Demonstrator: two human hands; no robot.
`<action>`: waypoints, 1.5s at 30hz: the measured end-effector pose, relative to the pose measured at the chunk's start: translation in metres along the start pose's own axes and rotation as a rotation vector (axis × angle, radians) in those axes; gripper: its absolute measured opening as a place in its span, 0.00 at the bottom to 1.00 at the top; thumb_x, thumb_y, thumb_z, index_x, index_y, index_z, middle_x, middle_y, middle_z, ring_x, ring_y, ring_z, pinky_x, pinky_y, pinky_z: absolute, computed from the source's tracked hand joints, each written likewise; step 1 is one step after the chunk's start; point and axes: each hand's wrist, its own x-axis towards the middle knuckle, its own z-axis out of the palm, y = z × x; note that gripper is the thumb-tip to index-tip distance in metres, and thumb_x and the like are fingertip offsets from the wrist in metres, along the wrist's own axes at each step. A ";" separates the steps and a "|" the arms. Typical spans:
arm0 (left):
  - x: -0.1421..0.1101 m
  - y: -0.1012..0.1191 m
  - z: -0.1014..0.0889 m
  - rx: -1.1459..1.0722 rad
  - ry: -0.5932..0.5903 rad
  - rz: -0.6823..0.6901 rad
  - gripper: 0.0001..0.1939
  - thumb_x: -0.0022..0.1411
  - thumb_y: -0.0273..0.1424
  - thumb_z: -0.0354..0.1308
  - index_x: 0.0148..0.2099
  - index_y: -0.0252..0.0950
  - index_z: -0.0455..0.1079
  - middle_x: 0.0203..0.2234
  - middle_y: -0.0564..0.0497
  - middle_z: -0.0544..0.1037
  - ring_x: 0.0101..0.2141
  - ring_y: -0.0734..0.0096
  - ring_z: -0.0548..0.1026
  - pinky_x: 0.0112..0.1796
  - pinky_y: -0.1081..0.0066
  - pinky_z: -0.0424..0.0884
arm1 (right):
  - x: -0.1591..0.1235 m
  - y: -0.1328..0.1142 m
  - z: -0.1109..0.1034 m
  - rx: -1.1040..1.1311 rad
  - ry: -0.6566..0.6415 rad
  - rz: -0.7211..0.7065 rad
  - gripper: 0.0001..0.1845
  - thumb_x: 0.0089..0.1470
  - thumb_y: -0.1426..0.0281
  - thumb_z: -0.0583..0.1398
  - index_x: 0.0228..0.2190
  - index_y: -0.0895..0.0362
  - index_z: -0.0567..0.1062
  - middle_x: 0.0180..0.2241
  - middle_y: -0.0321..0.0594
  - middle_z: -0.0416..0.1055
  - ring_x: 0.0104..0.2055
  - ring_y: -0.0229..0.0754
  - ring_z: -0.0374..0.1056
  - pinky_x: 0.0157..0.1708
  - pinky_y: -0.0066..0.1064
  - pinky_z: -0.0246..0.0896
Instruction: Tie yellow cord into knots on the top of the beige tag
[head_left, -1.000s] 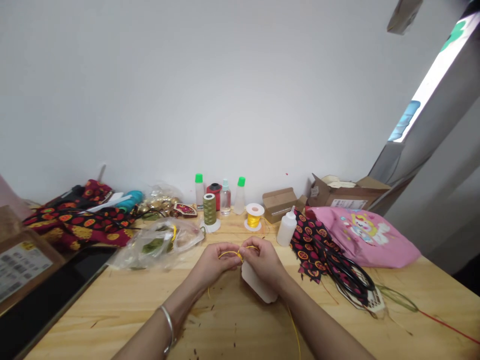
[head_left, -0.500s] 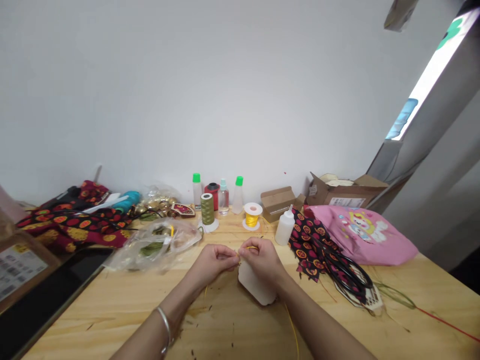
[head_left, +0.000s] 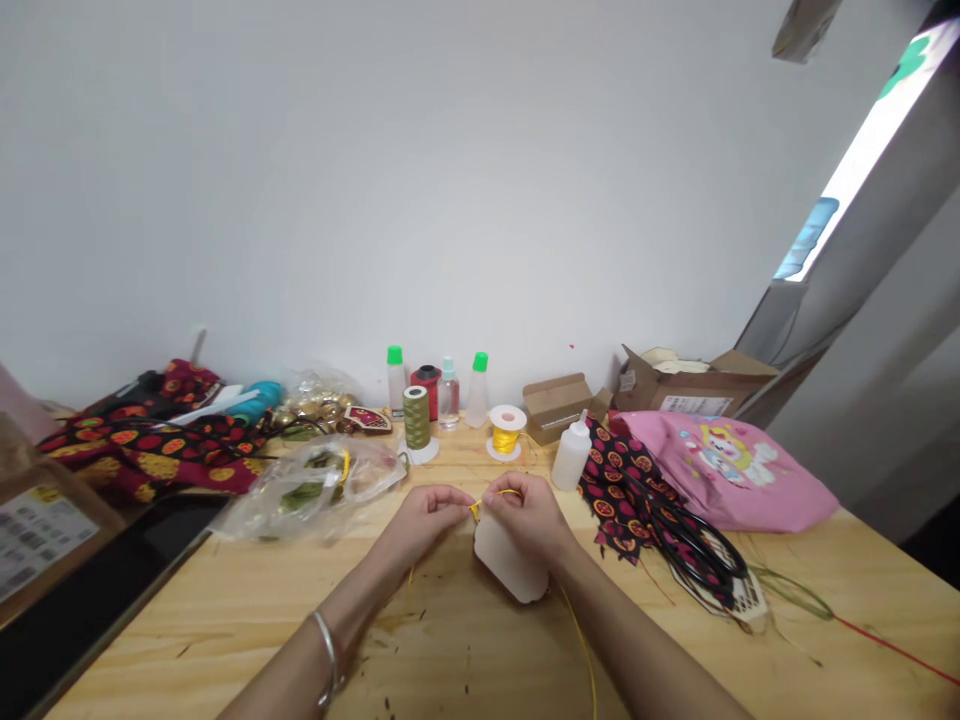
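1. Head view: two hands. Left hand pinches one yellow cord; right hand grasps cord and one pale card, below its fingers.
2. Beyond hands: two green-capped bottles, two spools, one white squeeze bottle.

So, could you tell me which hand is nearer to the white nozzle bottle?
Right. The right hand is just left of the nozzle bottle; the left hand is farther left.
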 end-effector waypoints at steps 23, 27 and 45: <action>-0.005 0.003 0.002 0.002 -0.003 -0.008 0.12 0.39 0.35 0.58 0.25 0.30 0.71 0.10 0.58 0.67 0.11 0.85 0.55 0.14 0.80 0.47 | -0.001 -0.002 -0.001 0.044 0.016 0.038 0.07 0.36 0.68 0.57 0.19 0.61 0.68 0.12 0.28 0.53 0.15 0.28 0.47 0.13 0.20 0.42; -0.004 0.002 0.001 0.032 0.030 -0.003 0.13 0.39 0.36 0.59 0.25 0.30 0.71 0.11 0.57 0.69 0.12 0.84 0.56 0.14 0.80 0.47 | -0.002 -0.004 0.000 0.051 0.006 0.027 0.07 0.37 0.69 0.56 0.18 0.61 0.67 0.12 0.28 0.51 0.15 0.28 0.46 0.13 0.19 0.41; -0.008 0.007 0.000 0.003 -0.036 -0.022 0.16 0.42 0.40 0.56 0.26 0.29 0.69 0.06 0.63 0.54 0.10 0.86 0.45 0.14 0.79 0.37 | -0.003 0.002 0.002 -0.121 -0.151 -0.076 0.10 0.39 0.67 0.54 0.16 0.61 0.70 0.13 0.28 0.44 0.16 0.28 0.40 0.14 0.21 0.35</action>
